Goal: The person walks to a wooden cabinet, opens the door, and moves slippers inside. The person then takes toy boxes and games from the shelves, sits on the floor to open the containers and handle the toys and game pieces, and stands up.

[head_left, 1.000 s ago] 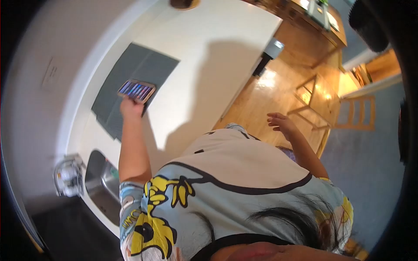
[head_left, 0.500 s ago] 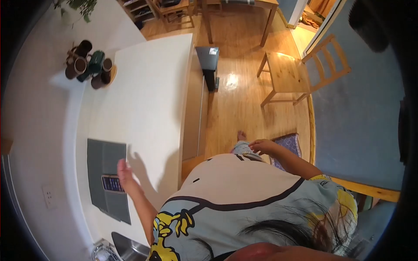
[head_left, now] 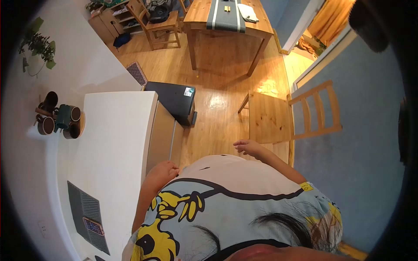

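Observation:
My left hand [head_left: 164,171] hangs beside the counter edge, close to the shirt front. Its fingers are loosely bent, and nothing shows in them. On the other side of the body, my right hand [head_left: 248,148] is held over the floor, empty, with its fingers apart. A phone [head_left: 93,226], screen up, lies on the dark grey mat [head_left: 78,200] at the lower left of the white counter [head_left: 115,143]. Neither hand touches the phone or the mat.
Mugs [head_left: 63,116] hang in a cluster at the counter's left. A black bin [head_left: 172,98] stands past the counter's far end. A wooden chair [head_left: 270,117] is ahead on the right, by the blue wall. Farther off is a wooden table [head_left: 196,17].
My left hand first held the phone over the mat, then let it go and moved back to my body. The view has turned toward the room, bringing the bin, chair and table nearer.

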Demonstrator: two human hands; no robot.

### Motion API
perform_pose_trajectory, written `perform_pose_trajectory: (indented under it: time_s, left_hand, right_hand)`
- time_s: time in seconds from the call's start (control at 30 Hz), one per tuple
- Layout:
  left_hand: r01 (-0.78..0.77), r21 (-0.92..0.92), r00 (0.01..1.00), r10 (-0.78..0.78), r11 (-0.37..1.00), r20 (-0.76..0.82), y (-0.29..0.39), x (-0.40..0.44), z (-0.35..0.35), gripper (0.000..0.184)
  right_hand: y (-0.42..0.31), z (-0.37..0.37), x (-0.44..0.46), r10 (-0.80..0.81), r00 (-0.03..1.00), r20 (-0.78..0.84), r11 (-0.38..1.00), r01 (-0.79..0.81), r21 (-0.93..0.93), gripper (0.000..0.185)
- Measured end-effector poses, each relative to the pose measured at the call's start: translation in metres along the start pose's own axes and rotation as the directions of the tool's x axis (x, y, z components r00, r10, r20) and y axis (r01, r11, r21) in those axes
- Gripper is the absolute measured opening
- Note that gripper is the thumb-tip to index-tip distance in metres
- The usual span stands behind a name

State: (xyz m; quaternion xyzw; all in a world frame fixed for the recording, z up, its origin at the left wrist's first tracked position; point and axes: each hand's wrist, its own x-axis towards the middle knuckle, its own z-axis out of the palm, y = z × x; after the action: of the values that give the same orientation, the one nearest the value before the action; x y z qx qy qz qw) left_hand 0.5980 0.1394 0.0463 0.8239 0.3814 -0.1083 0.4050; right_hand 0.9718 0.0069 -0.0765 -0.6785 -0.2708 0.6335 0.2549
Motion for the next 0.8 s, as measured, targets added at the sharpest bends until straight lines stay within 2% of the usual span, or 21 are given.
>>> perform_pose_trajectory:
  time_s: [0.03, 0.1, 0.23, 0.3, 0.37, 0.4, 0.5, 0.53, 0.6, 0.63, 0.7, 0.77, 0.8]
  left_hand:
    - [0.076, 0.024, 0.996, -0.077, 0.997, 0.050, 0.004, 0.015, -0.008, 0.031]
    - [0.054, 0.022, 0.998, -0.053, 0.998, -0.016, 0.014, 0.039, -0.022, 0.029]
    - [0.134, -0.018, 0.987, -0.132, 0.991, 0.096, 0.015, 0.112, -0.070, 0.033]
    - [-0.013, 0.069, 0.999, 0.016, 0.998, -0.029, 0.000, 0.165, -0.086, 0.038]
    - [-0.026, 0.047, 0.997, 0.029, 0.999, -0.065, 0.014, 0.204, -0.121, 0.040]
    - [-0.026, 0.076, 0.997, 0.031, 0.997, -0.066, 0.019, 0.227, -0.138, 0.039]
    - [-0.084, 0.089, 0.991, 0.092, 0.993, -0.097, 0.031, 0.292, -0.180, 0.038]
    - [-0.131, 0.133, 0.988, 0.140, 0.982, -0.061, 0.037, 0.315, -0.194, 0.038]
    - [-0.186, 0.214, 0.981, 0.194, 0.959, -0.018, 0.046, 0.361, -0.219, 0.037]
    - [-0.184, 0.218, 0.981, 0.193, 0.958, -0.018, 0.050, 0.386, -0.229, 0.037]
    - [-0.189, 0.279, 0.982, 0.186, 0.941, 0.040, 0.055, 0.440, -0.250, 0.037]
    - [-0.206, 0.280, 0.978, 0.210, 0.938, 0.017, 0.051, 0.489, -0.255, 0.036]
    - [-0.174, 0.271, 0.978, 0.197, 0.947, -0.060, 0.050, 0.515, -0.262, 0.036]
  right_hand:
    - [-0.009, -0.013, 0.013, 0.001, 0.999, 0.039, 1.000, -0.001, 0.004, 0.040]
    - [-0.028, -0.034, 0.040, -0.025, 0.999, 0.043, 0.997, 0.028, -0.071, 0.039]
    - [-0.067, -0.071, 0.101, -0.069, 0.997, 0.028, 0.978, 0.073, -0.198, 0.039]
    - [-0.088, -0.098, 0.123, -0.043, 0.999, 0.001, 0.980, 0.042, -0.196, 0.043]
    - [-0.097, -0.125, 0.123, -0.206, 0.976, 0.077, 0.977, 0.200, 0.079, 0.039]
    - [-0.106, -0.141, 0.126, -0.200, 0.976, 0.091, 0.979, 0.195, 0.055, 0.039]
    - [-0.111, -0.198, 0.147, -0.073, 0.996, -0.047, 0.994, 0.077, 0.074, 0.038]
    - [-0.110, -0.221, 0.152, -0.075, 0.996, -0.043, 0.994, 0.078, 0.075, 0.038]
    - [-0.114, -0.262, 0.169, 0.053, 0.970, -0.238, 0.963, 0.014, 0.269, 0.035]
    - [-0.120, -0.281, 0.182, 0.106, 0.956, -0.275, 0.945, -0.011, 0.327, 0.035]
    - [-0.153, -0.311, 0.203, 0.195, 0.937, -0.290, 0.902, -0.055, 0.428, 0.035]
    - [-0.190, -0.338, 0.229, 0.247, 0.934, -0.259, 0.876, -0.101, 0.472, 0.034]
    - [-0.214, -0.352, 0.246, 0.263, 0.937, -0.232, 0.867, -0.123, 0.483, 0.034]
